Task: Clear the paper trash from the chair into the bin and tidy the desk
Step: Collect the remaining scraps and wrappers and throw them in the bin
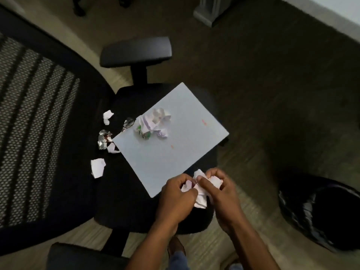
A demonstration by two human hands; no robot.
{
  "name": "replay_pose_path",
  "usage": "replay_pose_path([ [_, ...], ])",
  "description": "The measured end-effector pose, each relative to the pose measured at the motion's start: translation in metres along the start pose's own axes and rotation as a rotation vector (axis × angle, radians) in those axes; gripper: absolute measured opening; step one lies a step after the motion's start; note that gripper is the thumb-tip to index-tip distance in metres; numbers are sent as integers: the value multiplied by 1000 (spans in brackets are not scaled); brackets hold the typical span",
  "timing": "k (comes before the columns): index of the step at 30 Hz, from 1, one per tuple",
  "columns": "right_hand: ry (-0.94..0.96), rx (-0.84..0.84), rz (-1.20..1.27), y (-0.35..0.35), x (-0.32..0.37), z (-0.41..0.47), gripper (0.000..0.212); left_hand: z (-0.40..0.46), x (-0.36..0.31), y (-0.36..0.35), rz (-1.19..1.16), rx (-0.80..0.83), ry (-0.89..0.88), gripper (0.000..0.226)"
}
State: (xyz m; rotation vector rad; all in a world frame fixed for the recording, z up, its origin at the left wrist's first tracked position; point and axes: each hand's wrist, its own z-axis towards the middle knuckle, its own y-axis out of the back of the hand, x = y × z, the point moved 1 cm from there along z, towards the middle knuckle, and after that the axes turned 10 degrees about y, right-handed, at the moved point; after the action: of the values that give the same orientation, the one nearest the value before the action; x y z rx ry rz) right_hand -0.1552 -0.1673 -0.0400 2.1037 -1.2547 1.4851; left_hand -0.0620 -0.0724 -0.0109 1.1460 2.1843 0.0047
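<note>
A black office chair seat [120,191] carries a flat white sheet [175,145]. On that sheet lies a heap of crumpled paper [153,123]. White scraps [98,167] and foil wrappers [104,139] are scattered on the seat left of the sheet. At the seat's near edge, my left hand [175,197] and my right hand [222,197] both grip one wad of crumpled white paper [201,193] between them. The black-lined bin [323,215] stands on the floor to the right.
The chair's mesh backrest [33,133] fills the left side. One armrest [136,51] sits beyond the seat, another [78,258] at the near edge. A grey furniture base [210,10] stands on the carpet at the top.
</note>
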Motion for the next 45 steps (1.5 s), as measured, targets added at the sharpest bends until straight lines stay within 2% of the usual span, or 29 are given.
replay_pose_path([
  [3,14,-190,121,60,11,-14,17,-15,-16,-63,2,136,-5,29],
  [6,-22,-395,257,126,23,-27,25,-24,-29,-134,-126,263,103,40],
  [9,-31,-600,314,196,31,-36,22,-28,-37,-211,-251,354,226,38],
  [12,-56,-808,332,270,25,-43,15,-24,-36,-293,-217,435,263,46],
  [14,-75,-911,343,316,15,-46,11,-18,-34,-349,-210,499,282,42],
  [16,-113,-973,365,357,4,-47,9,-8,-26,-402,-187,491,305,40],
  [21,-255,-996,419,441,-28,-40,18,27,9,-496,113,351,282,16],
  [24,-311,-981,398,472,-41,-31,20,37,18,-525,214,302,247,23],
  [27,-375,-941,390,487,-47,-27,21,33,17,-535,148,359,287,15],
  [33,-396,-977,409,489,-54,-28,29,33,21,-538,131,432,317,51],
  [36,-376,-959,433,485,-51,-28,18,34,22,-533,81,420,324,51],
  [42,-341,-911,449,476,-43,-23,13,36,23,-518,24,394,336,54],
  [43,-335,-903,435,474,-41,-22,14,36,22,-513,10,391,328,51],
  [45,-317,-895,397,467,-39,-20,30,33,17,-501,-10,396,316,43],
])
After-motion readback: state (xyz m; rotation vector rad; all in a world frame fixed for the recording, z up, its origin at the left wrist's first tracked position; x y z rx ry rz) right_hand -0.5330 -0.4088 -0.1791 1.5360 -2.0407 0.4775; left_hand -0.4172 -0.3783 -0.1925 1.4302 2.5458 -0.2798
